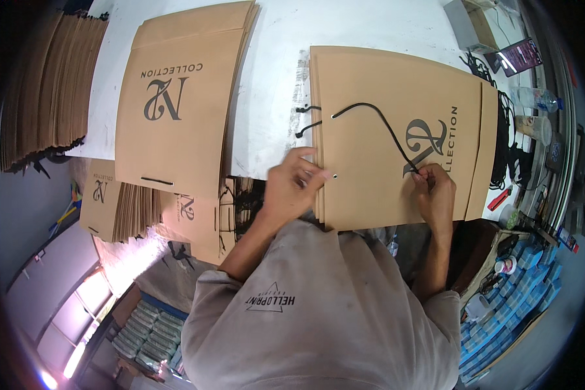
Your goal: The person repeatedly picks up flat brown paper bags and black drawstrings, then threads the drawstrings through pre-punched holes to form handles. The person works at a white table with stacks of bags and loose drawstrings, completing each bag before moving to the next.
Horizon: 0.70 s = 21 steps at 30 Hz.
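Observation:
A brown paper bag (377, 78) with dark printing lies flat on top of similar bags in front of me. Through its upper eyelet runs a black cord (374, 109), which arcs across the bag to my right hand (435, 195). That hand is closed, pinching the cord between thumb and fingertips over the printing. Two knotted cord ends (299, 135) stick out past the bag's left edge. My left hand (297, 179) is at that edge, loosely curled with fingers apart. Its fingertips reach the bag beside the lower eyelet (335, 176), which has no cord through it.
Another pile of brown bags (195, 130) lies to the left, beyond it a tall stack of folded bags (49, 84). At right are black cords (502, 143), a phone (519, 57), a plastic bottle (538, 99) and a red cutter (498, 199). Blue packs (517, 305) sit lower right.

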Each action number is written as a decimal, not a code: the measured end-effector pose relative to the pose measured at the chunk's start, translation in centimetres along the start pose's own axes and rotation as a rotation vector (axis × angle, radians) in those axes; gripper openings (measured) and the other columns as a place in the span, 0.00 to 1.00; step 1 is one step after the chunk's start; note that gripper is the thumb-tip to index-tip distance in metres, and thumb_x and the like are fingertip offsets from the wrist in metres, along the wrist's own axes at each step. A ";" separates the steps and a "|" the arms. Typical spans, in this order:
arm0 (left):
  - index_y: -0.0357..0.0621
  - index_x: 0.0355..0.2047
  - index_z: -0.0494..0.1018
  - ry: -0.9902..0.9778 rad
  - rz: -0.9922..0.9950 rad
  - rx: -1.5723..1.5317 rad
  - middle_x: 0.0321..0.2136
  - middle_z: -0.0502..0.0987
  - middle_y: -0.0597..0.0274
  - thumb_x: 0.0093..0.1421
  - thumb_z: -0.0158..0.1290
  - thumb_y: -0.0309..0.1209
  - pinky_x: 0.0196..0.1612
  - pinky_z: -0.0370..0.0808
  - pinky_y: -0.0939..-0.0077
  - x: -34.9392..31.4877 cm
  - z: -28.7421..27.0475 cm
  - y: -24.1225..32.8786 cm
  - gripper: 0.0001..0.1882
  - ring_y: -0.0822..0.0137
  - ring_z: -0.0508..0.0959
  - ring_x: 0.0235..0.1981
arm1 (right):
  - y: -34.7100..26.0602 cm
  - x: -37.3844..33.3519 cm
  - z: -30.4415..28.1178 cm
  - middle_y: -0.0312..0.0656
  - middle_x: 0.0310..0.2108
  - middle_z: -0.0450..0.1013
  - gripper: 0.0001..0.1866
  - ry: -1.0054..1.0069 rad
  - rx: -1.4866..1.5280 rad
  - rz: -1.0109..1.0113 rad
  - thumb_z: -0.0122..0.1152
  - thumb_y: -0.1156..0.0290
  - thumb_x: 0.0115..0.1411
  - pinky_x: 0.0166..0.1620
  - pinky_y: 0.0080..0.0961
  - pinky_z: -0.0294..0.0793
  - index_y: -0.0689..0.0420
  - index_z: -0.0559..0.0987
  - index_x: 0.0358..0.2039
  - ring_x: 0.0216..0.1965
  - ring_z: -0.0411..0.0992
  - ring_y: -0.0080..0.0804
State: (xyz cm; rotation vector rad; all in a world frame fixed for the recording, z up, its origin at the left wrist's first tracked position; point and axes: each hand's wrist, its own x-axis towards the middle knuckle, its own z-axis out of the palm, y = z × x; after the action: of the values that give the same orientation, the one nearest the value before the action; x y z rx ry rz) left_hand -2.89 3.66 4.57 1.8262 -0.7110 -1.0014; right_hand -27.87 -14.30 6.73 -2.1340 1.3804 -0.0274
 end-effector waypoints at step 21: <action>0.37 0.62 0.62 -0.397 -0.016 -0.463 0.39 0.80 0.61 0.63 0.51 0.12 0.43 0.79 0.79 2.1 -0.5 -0.6 0.27 0.75 0.80 0.42 | -7.3 -0.2 9.5 0.45 0.36 0.79 0.05 0.124 0.722 -0.544 0.68 0.84 0.57 0.38 0.24 0.77 0.65 0.81 0.33 0.37 0.80 0.32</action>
State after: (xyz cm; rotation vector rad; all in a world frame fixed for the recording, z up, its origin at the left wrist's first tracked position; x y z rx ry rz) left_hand -1.40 2.45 3.39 1.2481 -0.6298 -1.4267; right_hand -18.86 -7.58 2.49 -1.8110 0.6477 -0.7596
